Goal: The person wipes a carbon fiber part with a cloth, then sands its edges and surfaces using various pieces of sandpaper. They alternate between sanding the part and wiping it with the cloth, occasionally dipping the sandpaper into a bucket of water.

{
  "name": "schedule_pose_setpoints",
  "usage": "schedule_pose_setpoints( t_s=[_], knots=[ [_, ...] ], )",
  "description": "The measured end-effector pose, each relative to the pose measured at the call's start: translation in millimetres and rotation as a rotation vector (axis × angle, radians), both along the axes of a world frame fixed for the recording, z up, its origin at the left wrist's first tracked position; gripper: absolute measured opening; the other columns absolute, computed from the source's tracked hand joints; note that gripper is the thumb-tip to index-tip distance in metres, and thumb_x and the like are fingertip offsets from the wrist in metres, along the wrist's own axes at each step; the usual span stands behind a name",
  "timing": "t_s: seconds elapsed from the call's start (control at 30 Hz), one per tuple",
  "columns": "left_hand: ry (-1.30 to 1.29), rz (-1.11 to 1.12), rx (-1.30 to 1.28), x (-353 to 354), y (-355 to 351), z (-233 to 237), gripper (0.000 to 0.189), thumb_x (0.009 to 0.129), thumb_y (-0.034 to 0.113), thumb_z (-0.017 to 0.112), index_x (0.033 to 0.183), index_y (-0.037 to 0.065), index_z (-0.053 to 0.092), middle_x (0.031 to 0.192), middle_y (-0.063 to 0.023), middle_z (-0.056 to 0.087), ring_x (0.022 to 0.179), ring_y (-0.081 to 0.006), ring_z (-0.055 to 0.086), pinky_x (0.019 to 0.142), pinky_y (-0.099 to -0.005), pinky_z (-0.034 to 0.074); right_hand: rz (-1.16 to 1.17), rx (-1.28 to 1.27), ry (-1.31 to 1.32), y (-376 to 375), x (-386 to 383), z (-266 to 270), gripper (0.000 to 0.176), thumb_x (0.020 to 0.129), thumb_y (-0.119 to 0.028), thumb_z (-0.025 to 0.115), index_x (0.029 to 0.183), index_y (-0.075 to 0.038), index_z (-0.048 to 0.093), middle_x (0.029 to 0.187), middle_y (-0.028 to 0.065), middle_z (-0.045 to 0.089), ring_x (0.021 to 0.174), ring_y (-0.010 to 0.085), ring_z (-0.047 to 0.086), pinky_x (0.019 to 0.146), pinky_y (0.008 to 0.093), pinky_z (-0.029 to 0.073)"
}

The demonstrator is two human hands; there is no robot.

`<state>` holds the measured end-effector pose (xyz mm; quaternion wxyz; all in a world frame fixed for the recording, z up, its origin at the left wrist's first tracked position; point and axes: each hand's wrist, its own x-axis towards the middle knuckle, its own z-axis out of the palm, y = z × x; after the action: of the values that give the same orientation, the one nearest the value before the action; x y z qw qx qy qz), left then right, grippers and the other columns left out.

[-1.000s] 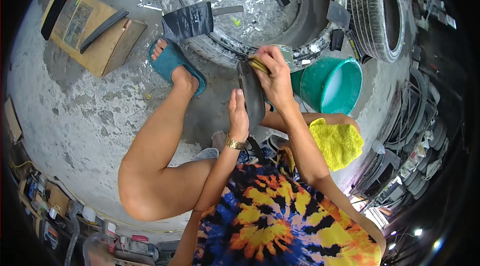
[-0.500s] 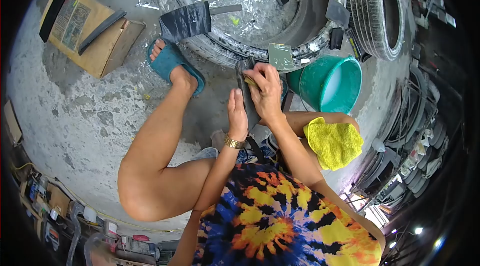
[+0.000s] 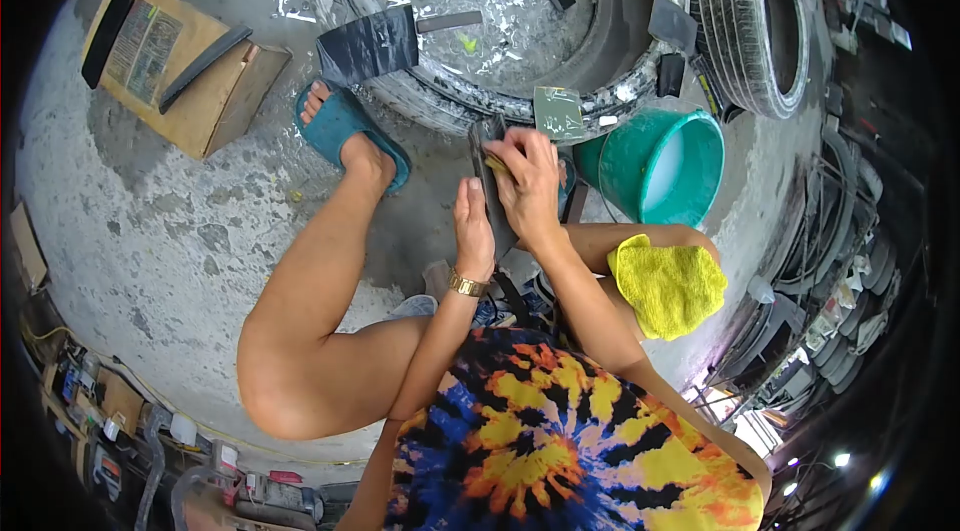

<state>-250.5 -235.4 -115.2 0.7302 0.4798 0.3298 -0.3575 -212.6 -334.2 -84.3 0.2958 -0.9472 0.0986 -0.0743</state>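
Note:
In the head view a long, narrow dark piece [image 3: 490, 193] is held upright between my hands, in front of my body. My left hand [image 3: 473, 231], with a gold watch at its wrist, grips the piece from the left, fingers extended along its side. On the other side, my right hand [image 3: 528, 186] pinches a small yellowish-brown pad [image 3: 495, 162] and presses it to the piece's upper part. The fingers partly cover the pad, so its exact kind cannot be told. A grey-green sheet [image 3: 558, 114] lies on the tyre rim just beyond my right hand.
A tyre [image 3: 440, 106] lies flat ahead with dark curved pieces [image 3: 368, 44] on it. Another tyre [image 3: 735, 26] leans at the right. A green bucket [image 3: 690, 166] holds cloudy liquid. A yellow cloth [image 3: 668, 286] drapes over my right thigh. A cardboard box [image 3: 225, 96] stands left.
My right hand and the pad have shifted very slightly along the dark piece. My left hand keeps its hold, and the surroundings stay the same apart from a small camera shift.

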Motion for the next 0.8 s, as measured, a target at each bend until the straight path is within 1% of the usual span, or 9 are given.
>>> schedule_pose_setpoints(
  t_s=[0.13,0.2,0.23,0.3,0.47,0.53,0.6,0.73,0.8],
  knots=[
    [0.0,0.004,0.022,-5.6,-0.5,0.8,0.064,0.099,0.039,0.047,0.14,-0.007,0.032,0.143,-0.0165,0.04,0.132,-0.0211,0.036,0.109,-0.0312,0.026,-0.003,-0.021,0.026,-0.2,3.7,-0.9,0.03,0.067,-0.002,0.068,0.096,-0.006,0.064,0.095,0.0097,0.054,0.09,0.0288,0.051,0.078,0.0372,0.038],
    [-0.017,0.012,0.02,-2.2,-0.8,0.2,0.064,0.099,0.039,0.047,0.14,-0.007,0.032,0.143,-0.0167,0.039,0.132,-0.0213,0.035,0.11,-0.0311,0.026,-0.049,0.004,-0.005,2.5,4.8,-2.4,0.028,0.068,0.001,0.067,0.095,-0.005,0.066,0.093,0.01,0.054,0.089,0.0288,0.053,0.08,0.0377,0.04],
    [-0.023,0.016,0.022,-1.8,0.2,-2.4,0.064,0.099,0.039,0.047,0.14,-0.007,0.032,0.143,-0.0167,0.039,0.132,-0.0213,0.035,0.11,-0.0311,0.026,-0.037,0.009,0.048,3.8,-2.7,1.6,0.028,0.068,0.001,0.067,0.095,-0.005,0.066,0.093,0.0105,0.054,0.089,0.0292,0.052,0.08,0.0377,0.041],
    [-0.031,0.011,-0.062,-1.2,0.9,-6.4,0.063,0.1,0.038,0.047,0.141,-0.007,0.032,0.143,-0.0158,0.039,0.132,-0.0199,0.035,0.11,-0.0308,0.025,-0.027,0.003,0.059,2.4,2.7,6.9,0.027,0.068,0.001,0.067,0.095,-0.005,0.066,0.093,0.0107,0.054,0.09,0.0292,0.052,0.079,0.0377,0.041],
    [-0.006,0.017,-0.017,-4.9,0.2,-0.9,0.062,0.1,0.037,0.046,0.141,-0.007,0.031,0.142,-0.0139,0.04,0.13,-0.017,0.035,0.109,-0.0299,0.026,-0.048,0.008,-0.003,3.2,5.2,-2.1,0.025,0.069,0.0,0.068,0.093,-0.005,0.066,0.092,0.0101,0.054,0.089,0.0288,0.052,0.079,0.0378,0.041],
    [-0.003,0.014,0.001,-0.9,0.3,-2.2,0.062,0.1,0.036,0.046,0.141,-0.007,0.03,0.142,-0.0134,0.04,0.13,-0.0162,0.035,0.109,-0.0296,0.026,-0.037,0.011,0.023,4.5,-1.5,0.4,0.024,0.07,0.0,0.067,0.093,-0.005,0.066,0.092,0.0102,0.054,0.089,0.0293,0.052,0.079,0.0379,0.041],
    [-0.007,0.033,-0.063,-1.9,0.1,-2.1,0.062,0.1,0.037,0.045,0.141,-0.007,0.03,0.142,-0.0137,0.04,0.13,-0.0166,0.035,0.108,-0.0297,0.026,-0.035,0.004,0.023,3.8,1.9,3.6,0.023,0.071,-0.003,0.068,0.094,-0.005,0.065,0.092,0.0099,0.054,0.087,0.029,0.051,0.076,0.0378,0.039],
    [-0.049,0.011,-0.034,-2.7,1.8,-9.4,0.062,0.1,0.037,0.045,0.141,-0.007,0.031,0.141,-0.0138,0.04,0.13,-0.0169,0.035,0.108,-0.03,0.026,-0.047,0.02,0.011,5.7,1.0,1.3,0.024,0.07,-0.002,0.068,0.094,-0.005,0.065,0.092,0.0094,0.054,0.087,0.0286,0.051,0.076,0.0375,0.039],
    [-0.059,-0.024,-0.14,-2.7,5.2,-12.5,0.061,0.1,0.038,0.045,0.139,-0.007,0.033,0.141,-0.0135,0.041,0.129,-0.0169,0.036,0.108,-0.0299,0.026,-0.029,0.014,0.028,5.6,-4.6,6.2,0.025,0.07,-0.001,0.068,0.095,-0.005,0.065,0.093,0.0094,0.054,0.087,0.0285,0.051,0.076,0.0376,0.039]
  ],
)
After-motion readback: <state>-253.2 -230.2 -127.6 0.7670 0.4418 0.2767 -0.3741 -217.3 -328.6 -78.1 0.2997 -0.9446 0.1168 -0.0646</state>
